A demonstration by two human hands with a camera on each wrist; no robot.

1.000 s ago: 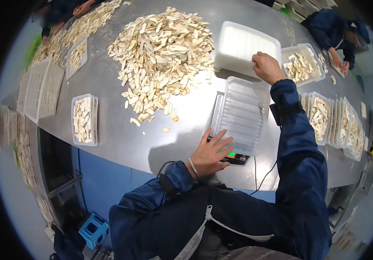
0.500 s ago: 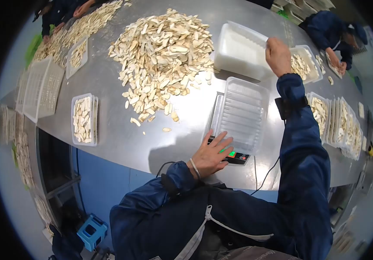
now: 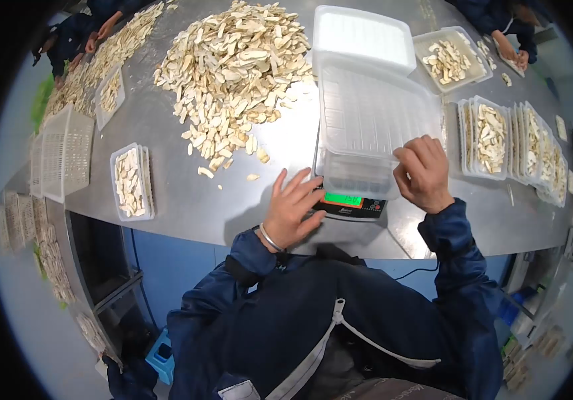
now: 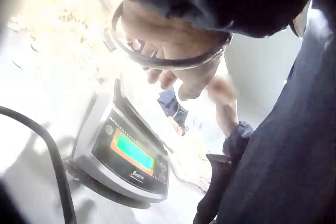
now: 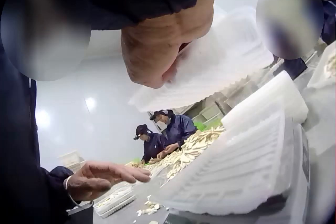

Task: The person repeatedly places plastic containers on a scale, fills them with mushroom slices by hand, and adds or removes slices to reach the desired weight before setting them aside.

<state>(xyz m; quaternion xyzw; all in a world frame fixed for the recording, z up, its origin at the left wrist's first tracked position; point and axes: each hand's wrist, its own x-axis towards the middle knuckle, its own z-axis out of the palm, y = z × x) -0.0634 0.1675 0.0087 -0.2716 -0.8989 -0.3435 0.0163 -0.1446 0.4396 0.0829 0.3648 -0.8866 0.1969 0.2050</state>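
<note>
At the centre of the frame, we see the right hand (image 3: 423,175) of a person in dark blue, its grip pinching the lower right corner of a clear tray (image 3: 380,107). The tray is held above a second tray (image 3: 356,177), which rests on a digital scale (image 3: 353,212) with a lit green display. Just left of the scale, we see the left hand (image 3: 291,212), fingers spread, its grip holding nothing. A heap of pale slices (image 3: 233,73) covers the upper middle of the metal tabletop (image 3: 183,207); a white tray stack (image 3: 364,40) stands at the top, just beyond the clear tray. We count filled trays (image 3: 490,140) lined up at right and white baskets (image 3: 66,150) at far left.
</note>
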